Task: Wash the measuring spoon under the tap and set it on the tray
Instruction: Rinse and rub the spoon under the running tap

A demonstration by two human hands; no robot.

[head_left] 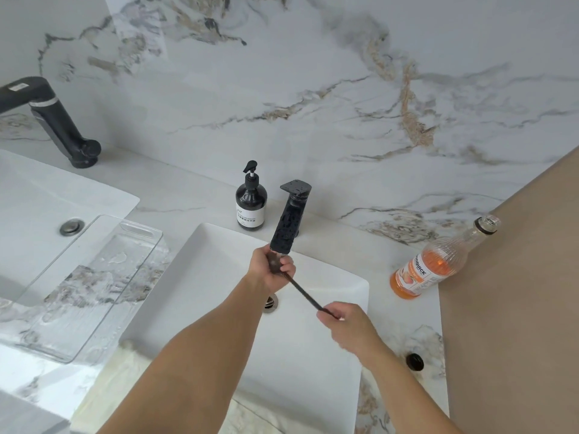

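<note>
Left hand (273, 268): fingers curled shut around the bowl end of the measuring spoon (302, 291), just under the tap (286, 222) spout.
Right hand (346, 324): fingers pinched on the handle tip.
Spoon axis: slanted, bowl toward the tap, handle toward the near right, held above the sink (219, 308).
Surface: marble tabletop (376, 242); clear tray (94, 283) at the sink's left edge; marble wall behind.

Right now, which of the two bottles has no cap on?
The orange drink bottle right of the basin: its neck is open. The dark soap bottle behind the basin has a pump top.
</note>
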